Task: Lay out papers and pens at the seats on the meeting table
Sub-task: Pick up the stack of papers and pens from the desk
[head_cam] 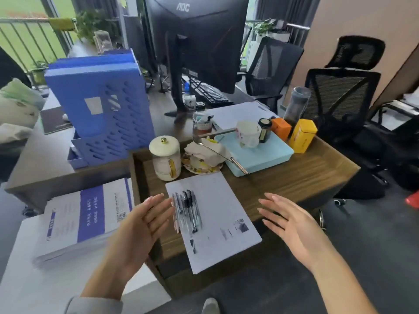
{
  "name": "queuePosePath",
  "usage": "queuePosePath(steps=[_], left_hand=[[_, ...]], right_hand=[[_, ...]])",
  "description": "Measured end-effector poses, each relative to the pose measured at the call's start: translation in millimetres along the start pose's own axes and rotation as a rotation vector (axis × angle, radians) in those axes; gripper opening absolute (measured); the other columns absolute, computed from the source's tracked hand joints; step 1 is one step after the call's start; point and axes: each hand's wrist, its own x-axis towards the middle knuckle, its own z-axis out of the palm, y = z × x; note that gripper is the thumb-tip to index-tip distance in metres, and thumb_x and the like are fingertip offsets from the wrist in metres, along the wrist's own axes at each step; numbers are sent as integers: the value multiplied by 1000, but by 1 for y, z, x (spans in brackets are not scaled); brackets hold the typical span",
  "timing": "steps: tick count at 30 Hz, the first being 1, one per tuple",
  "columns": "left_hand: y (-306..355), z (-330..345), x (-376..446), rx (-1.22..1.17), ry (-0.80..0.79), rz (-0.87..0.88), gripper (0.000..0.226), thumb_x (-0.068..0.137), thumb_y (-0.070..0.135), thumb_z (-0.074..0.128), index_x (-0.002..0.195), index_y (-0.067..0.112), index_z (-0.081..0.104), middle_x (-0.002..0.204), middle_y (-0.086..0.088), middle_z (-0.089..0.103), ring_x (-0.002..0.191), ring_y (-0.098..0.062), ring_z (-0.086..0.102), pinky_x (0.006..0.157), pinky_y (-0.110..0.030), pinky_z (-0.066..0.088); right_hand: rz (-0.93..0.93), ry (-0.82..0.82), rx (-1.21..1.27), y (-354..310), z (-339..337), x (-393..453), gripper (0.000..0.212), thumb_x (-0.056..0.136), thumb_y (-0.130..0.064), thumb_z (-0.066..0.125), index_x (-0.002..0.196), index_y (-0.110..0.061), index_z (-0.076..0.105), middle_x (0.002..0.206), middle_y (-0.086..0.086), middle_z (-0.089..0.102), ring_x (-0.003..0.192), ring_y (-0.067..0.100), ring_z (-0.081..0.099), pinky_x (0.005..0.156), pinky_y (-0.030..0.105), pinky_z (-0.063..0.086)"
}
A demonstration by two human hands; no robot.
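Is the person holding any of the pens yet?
No, both the left hand and the right hand are open and empty, while the pens lie on the paper.

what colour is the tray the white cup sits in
Light blue tray, clearest in the head view.

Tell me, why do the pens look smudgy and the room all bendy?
Head view: the pens and the print on the paper are smeared by blur; the wide lens bows the edges, so the monitor leans.

Wooden table (294, 177): papers (217, 223) (pens (188, 209) atop), blue tray (265, 155), lidded mug (165, 158).
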Motion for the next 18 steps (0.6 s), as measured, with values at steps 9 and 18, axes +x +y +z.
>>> queuePosePath(steps=[9,18], left_hand=[[-13,-4,87,8,270,-91,33,108,26,37,109,16,68,86,2,86,76,-10,82,63,-18,65],[-39,12,111,399,534,-233,59,77,46,77,129,22,61,108,14,73,114,-14,65,101,-28,46]], right_hand=[[120,-125,-69,-9,13,131,45,67,-35,65,110,-21,64,112,4,69,106,21,63,92,37,47],[317,-210,-218,16,19,203,30,84,-24,61,112,-14,61,111,6,66,104,22,61,89,33,46]])
